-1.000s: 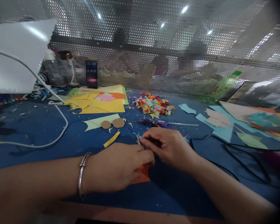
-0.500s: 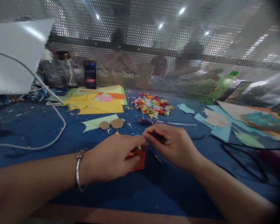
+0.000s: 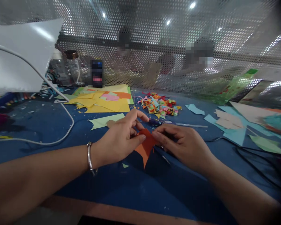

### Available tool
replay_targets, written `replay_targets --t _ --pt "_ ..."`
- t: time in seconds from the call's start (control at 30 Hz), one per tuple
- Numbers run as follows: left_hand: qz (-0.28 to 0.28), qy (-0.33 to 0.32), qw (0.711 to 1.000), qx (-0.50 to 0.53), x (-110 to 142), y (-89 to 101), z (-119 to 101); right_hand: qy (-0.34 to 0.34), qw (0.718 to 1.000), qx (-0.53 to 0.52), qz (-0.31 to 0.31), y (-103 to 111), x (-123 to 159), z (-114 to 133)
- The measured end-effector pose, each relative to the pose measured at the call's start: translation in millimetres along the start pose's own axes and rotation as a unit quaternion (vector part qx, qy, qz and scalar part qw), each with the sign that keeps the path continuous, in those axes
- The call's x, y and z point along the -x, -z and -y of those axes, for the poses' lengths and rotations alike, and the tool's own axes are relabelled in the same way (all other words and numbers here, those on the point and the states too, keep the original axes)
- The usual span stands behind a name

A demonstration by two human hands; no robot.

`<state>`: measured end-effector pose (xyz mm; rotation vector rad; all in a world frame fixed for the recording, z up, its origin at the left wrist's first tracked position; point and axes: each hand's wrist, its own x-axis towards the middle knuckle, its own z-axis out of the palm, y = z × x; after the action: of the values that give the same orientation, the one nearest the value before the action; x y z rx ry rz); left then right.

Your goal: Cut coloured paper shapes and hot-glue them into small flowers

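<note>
An orange piece of paper (image 3: pixel 146 146) with a pointed lower corner is held up between my two hands, over the blue table. My left hand (image 3: pixel 121 134), with a silver bangle at the wrist, pinches its left side between thumb and fingers, the index finger stretched forward. The thumb and fingertips of my right hand (image 3: pixel 180 140) close on its right edge. Beneath the right hand lies a thin pen-like tool (image 3: pixel 165 158), partly hidden. A brown cardboard disc (image 3: pixel 110 123) shows behind the left hand, on a pale green paper strip (image 3: pixel 98 122).
Past my hands lie a heap of small coloured paper bits (image 3: pixel 160 106) and a dark-handled tool (image 3: pixel 155 122). Yellow sheets (image 3: pixel 107 107) are at back left, pale paper pieces (image 3: pixel 234 125) at right. A white cable (image 3: pixel 69 128) and a black cable (image 3: pixel 255 165) cross the table.
The orange paper has been raised and turned, so more of it shows. My left index finger has stretched forward. A small green scrap now shows near the left hand. The view has shifted slightly left.
</note>
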<state>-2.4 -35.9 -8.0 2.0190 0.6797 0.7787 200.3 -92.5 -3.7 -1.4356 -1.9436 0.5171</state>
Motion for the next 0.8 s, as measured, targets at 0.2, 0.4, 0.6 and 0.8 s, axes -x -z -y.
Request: replay_targets --t 0.2,0.4,0.6,0.8 --pt "-0.021 -0.003 1.0 -0.009 -3.3 3.3 1.8 -0.001 1.0 -0.012 -0.016 -2.1 1.2 -1.6" --pt "-0.161 -0.053 0.985 -0.044 -24.7 34.6 14.0 -0.017 0.99 0.034 -0.134 3.7 0.4 -6.1" --pt "-0.109 0.007 0.953 -0.283 -36.9 73.0 31.4 -0.021 0.986 0.049 -0.161 7.0 -0.7 -13.6" --pt "0.03 0.037 0.929 -0.368 -33.9 69.7 39.9 -0.021 0.985 0.045 -0.163 7.5 -1.4 -13.9"
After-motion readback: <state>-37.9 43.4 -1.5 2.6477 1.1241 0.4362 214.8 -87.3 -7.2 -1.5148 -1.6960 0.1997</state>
